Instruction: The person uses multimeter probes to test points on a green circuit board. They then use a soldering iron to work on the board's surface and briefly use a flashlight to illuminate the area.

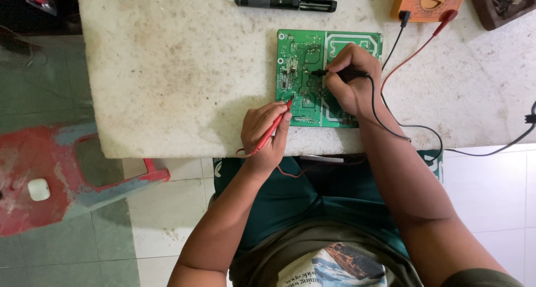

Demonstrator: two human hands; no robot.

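A green circuit board point(298, 58) lies flat on the pale worktable point(167, 69). My left hand point(262, 133) grips a red test probe point(274, 125) like a pen, its tip touching the board's lower left part. My right hand point(352, 78) rests on the board and holds a black test probe point(329, 73) pointing left onto the board's middle. Red and black leads point(402, 64) run from the probes up to an orange multimeter point(430, 0) at the table's far edge.
A black pen-shaped tool point(285, 2) lies at the back of the table. A dark brown tray point(505, 2) sits at the far right corner. A black cable point(502, 147) crosses the table's right edge. A red plastic stool point(61, 175) stands on the floor at the left.
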